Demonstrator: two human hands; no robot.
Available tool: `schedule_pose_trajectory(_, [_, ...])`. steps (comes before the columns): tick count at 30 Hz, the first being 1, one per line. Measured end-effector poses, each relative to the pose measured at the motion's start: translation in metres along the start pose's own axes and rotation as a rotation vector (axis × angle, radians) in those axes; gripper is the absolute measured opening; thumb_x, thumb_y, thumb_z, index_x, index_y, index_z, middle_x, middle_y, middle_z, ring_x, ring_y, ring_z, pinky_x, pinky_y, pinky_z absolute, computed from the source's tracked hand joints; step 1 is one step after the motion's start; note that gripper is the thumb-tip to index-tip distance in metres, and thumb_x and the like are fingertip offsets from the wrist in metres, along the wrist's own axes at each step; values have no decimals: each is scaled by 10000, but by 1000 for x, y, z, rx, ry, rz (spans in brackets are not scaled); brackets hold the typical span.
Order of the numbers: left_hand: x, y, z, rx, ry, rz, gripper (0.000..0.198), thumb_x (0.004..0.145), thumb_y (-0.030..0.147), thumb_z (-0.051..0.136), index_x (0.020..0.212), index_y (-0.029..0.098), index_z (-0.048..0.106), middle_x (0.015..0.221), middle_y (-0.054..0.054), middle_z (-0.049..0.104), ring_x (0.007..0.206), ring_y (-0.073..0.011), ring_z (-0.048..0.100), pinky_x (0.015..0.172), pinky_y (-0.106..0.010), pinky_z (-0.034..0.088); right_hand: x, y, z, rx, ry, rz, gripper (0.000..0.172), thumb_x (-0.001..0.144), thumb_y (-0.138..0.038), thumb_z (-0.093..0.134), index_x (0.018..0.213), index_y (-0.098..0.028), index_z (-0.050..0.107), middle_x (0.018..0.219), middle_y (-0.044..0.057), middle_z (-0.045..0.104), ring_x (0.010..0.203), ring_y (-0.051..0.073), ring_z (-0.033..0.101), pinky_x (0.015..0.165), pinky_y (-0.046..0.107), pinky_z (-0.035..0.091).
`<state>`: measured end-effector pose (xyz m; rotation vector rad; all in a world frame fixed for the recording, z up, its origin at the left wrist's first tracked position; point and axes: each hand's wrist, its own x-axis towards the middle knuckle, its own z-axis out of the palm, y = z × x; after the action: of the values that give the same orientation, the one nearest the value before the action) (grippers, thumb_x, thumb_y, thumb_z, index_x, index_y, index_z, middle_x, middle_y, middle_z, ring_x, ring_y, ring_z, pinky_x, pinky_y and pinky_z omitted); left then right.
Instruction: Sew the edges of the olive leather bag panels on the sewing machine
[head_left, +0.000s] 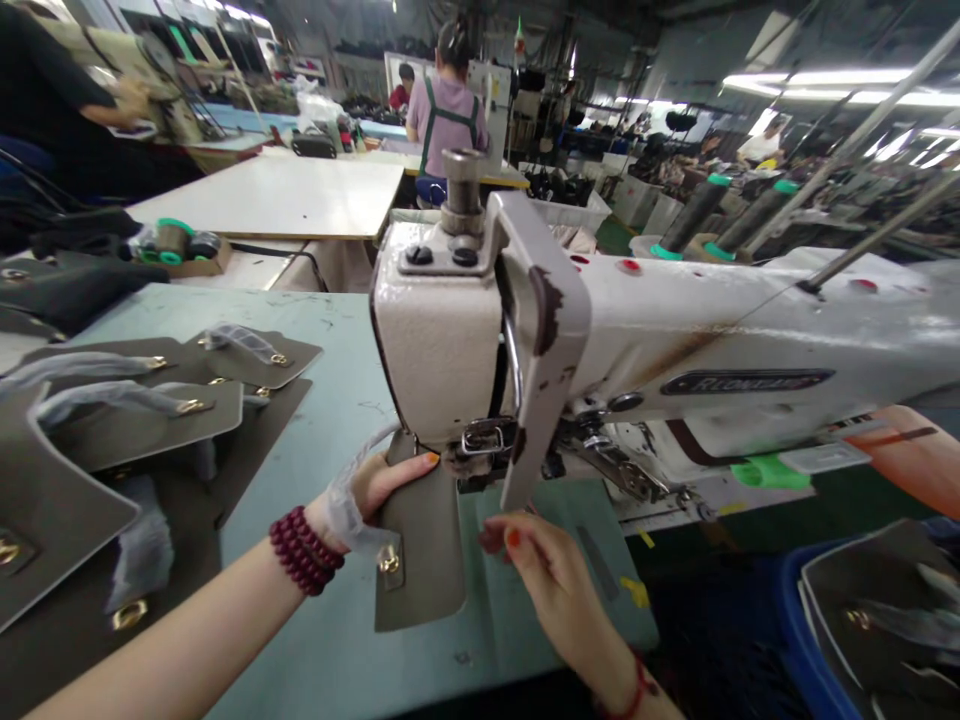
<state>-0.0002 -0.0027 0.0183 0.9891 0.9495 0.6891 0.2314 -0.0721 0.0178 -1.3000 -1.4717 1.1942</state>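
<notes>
My left hand (379,485) grips a grey-brown bag panel (427,560), thumb laid on top and the other fingers mostly hidden. The panel lies on the green table beside the head of a white sewing machine (439,340), partly beneath it. Its plastic-wrapped handle (345,515) loops across my wrist and ends at a gold ring fitting (388,560). My right hand (555,570) is to the right of the panel, just under the lower end of a chipped white bracket (536,370). Its thumb and fingers are pinched together; whatever they hold is too small to make out.
Similar bag panels (142,410) with wrapped handles lie piled at left. A blue bin (787,610) with more panels stands at lower right. Thread cones (686,220) rise behind the machine. A person (450,115) sits beyond a white table (277,195); another's arm (911,455) is at right.
</notes>
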Motion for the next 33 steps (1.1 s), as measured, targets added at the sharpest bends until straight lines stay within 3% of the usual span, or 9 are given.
schedule_pose_trajectory(3, [6,-4,-1,-138,-56,-108,266,790,420,636,963,221,677,823,-75,744,726,-242,704,722,-377,589,20,9,38,198,-79,178,491,914,-553,434,825,-144,690,745,69,666,684,182,627,527,232,484])
schedule_pose_trajectory(7, [10,-10,-2,-218,26,-137,320,743,355,701,1025,215,642,872,-68,751,726,-242,710,688,-356,591,39,11,62,134,-6,164,435,859,-519,529,703,-134,660,637,18,587,589,126,518,500,191,386])
schedule_pose_trajectory(14, [11,-10,-2,-189,83,-81,394,696,367,724,1056,227,646,999,-91,737,818,-286,713,724,-384,596,40,5,59,100,-22,117,407,881,-432,487,633,-130,604,589,-3,500,564,108,419,516,201,325])
schedule_pose_trajectory(21, [14,0,2,-194,183,-79,342,589,353,765,890,226,663,713,-10,735,694,-258,706,667,-357,600,45,2,62,55,15,108,398,866,-403,481,558,-150,488,551,-23,368,551,97,331,501,212,254])
schedule_pose_trajectory(30, [18,-6,-3,-199,176,-49,375,599,365,748,932,218,659,786,-36,742,801,-292,704,748,-408,583,45,5,63,43,40,135,379,855,-388,470,555,-160,436,556,-31,346,548,90,303,497,216,236])
schedule_pose_trajectory(33, [17,-2,0,-179,213,-2,346,558,359,770,860,216,683,665,-25,712,716,-283,697,703,-408,586,46,4,63,44,40,122,381,865,-385,467,561,-158,438,560,-31,353,552,88,303,496,213,232])
